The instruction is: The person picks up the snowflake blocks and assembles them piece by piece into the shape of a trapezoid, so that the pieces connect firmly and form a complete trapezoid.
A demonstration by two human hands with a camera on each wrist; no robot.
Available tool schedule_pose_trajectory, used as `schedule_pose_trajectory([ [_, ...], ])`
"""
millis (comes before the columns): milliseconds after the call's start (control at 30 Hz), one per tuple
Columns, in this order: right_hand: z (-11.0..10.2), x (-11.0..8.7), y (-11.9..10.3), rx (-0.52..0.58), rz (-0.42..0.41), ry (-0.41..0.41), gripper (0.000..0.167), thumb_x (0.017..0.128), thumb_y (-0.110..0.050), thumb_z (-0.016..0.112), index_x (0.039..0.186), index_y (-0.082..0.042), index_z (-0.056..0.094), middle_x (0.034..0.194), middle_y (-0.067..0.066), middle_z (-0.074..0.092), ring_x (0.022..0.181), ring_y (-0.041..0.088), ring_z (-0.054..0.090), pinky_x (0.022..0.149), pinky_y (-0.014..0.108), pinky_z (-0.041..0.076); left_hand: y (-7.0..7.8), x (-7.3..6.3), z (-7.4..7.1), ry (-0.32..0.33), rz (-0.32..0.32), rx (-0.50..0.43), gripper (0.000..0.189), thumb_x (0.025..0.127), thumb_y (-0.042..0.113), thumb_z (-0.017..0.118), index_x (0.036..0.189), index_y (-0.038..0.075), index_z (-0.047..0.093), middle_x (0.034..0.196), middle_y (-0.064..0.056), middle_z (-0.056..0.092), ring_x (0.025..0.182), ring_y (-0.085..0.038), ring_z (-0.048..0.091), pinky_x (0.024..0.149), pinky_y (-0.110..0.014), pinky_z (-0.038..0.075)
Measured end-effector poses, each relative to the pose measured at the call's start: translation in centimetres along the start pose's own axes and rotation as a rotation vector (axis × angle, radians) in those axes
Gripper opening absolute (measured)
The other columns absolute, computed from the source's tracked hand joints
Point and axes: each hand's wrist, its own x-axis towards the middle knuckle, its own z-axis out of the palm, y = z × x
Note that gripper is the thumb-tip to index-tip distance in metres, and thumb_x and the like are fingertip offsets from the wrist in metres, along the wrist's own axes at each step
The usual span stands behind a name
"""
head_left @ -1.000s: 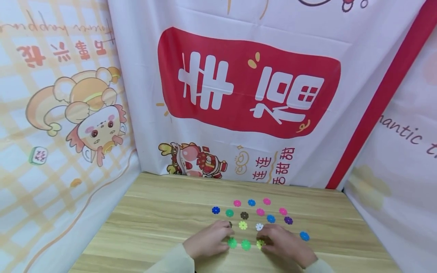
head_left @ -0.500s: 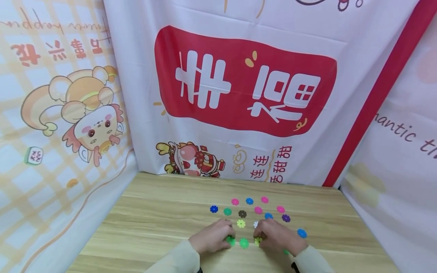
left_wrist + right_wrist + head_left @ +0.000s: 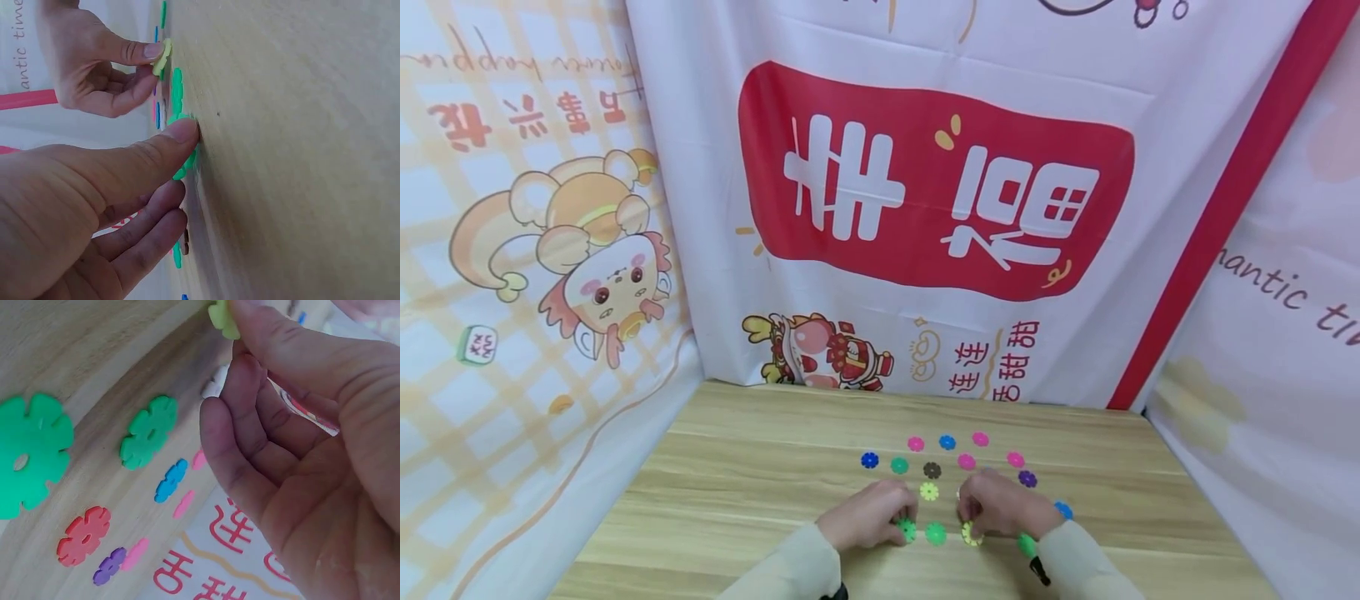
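Observation:
My left hand [image 3: 874,514] pinches a light green snowflake disc [image 3: 908,531] between thumb and fingers at the table's surface. In the left wrist view the thumb lies over this green disc [image 3: 190,157]. My right hand [image 3: 1006,505] pinches a yellow snowflake disc [image 3: 972,534] by its edge. That yellow disc [image 3: 163,57] stands tilted in the left wrist view, between the right thumb and index finger. Another light green disc [image 3: 936,533] lies flat between the hands. A white disc [image 3: 215,382] is mostly hidden behind the right fingers.
Beyond the hands lie several loose discs, including yellow-green [image 3: 929,492], brown [image 3: 932,470], dark blue [image 3: 869,460] and purple [image 3: 1027,478]. A green disc [image 3: 1027,546] lies by the right wrist. Printed cloth [image 3: 925,333] hangs along the wood table's [image 3: 737,450] back edge.
The right hand has shifted slightly left and now holds the yellow disc tilted, covering more of the white disc. A green disc by the right wrist has come into view. The left hand barely moved.

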Motion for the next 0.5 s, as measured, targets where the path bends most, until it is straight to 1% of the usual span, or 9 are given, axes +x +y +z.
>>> schedule_pose_trajectory([
  [100, -0.2, -0.7, -0.1, 0.056, -0.027, 0.027, 0.020, 0.077, -0.003, 0.089, 0.081, -0.015, 0.074, 0.079, -0.008, 0.070, 0.068, 0.001, 0.059, 0.064, 0.018, 0.054, -0.4, -0.1, 0.1, -0.001, 0.000, -0.039, 0.025, 0.080, 0.020, 0.092, 0.093, 0.023, 0.071, 0.089, 0.017, 0.066, 0.081, 0.001, 0.060, 0.076, -0.013, 0.052],
  [200, -0.2, -1.3, 0.0, 0.110, -0.042, 0.043, 0.016, 0.082, -0.006, 0.087, 0.081, -0.015, 0.074, 0.078, -0.008, 0.069, 0.066, 0.000, 0.056, 0.061, 0.018, 0.052, -0.7, -0.3, 0.1, 0.002, 0.007, -0.065, 0.022, 0.082, 0.020, 0.091, 0.092, 0.023, 0.071, 0.087, 0.018, 0.065, 0.080, 0.002, 0.059, 0.075, -0.012, 0.052],
  [267, -0.2, -1.7, 0.0, 0.145, -0.041, 0.052, 0.013, 0.087, -0.009, 0.084, 0.082, -0.015, 0.073, 0.078, -0.009, 0.068, 0.066, -0.001, 0.055, 0.060, 0.018, 0.051, -0.8, -0.5, 0.0, 0.008, 0.011, -0.084, 0.021, 0.084, 0.019, 0.089, 0.091, 0.023, 0.070, 0.086, 0.018, 0.064, 0.080, 0.003, 0.058, 0.074, -0.012, 0.051],
  [367, 0.0, -2.2, 0.1, 0.195, -0.035, 0.081, 0.014, 0.093, -0.016, 0.080, 0.082, -0.018, 0.071, 0.076, -0.010, 0.064, 0.065, -0.001, 0.052, 0.058, 0.018, 0.048, -0.7, -0.7, -0.1, 0.020, 0.023, -0.100, 0.019, 0.087, 0.016, 0.087, 0.091, 0.023, 0.069, 0.086, 0.019, 0.063, 0.078, 0.005, 0.056, 0.073, -0.012, 0.051],
  [500, 1.0, -2.5, 0.0, 0.260, -0.035, 0.157, 0.014, 0.096, -0.025, 0.078, 0.084, -0.022, 0.071, 0.075, -0.012, 0.063, 0.066, -0.001, 0.053, 0.059, 0.019, 0.050, -0.4, -1.2, -0.3, 0.037, 0.033, -0.132, 0.018, 0.088, 0.014, 0.085, 0.091, 0.023, 0.069, 0.085, 0.018, 0.063, 0.076, 0.006, 0.056, 0.072, -0.011, 0.053],
])
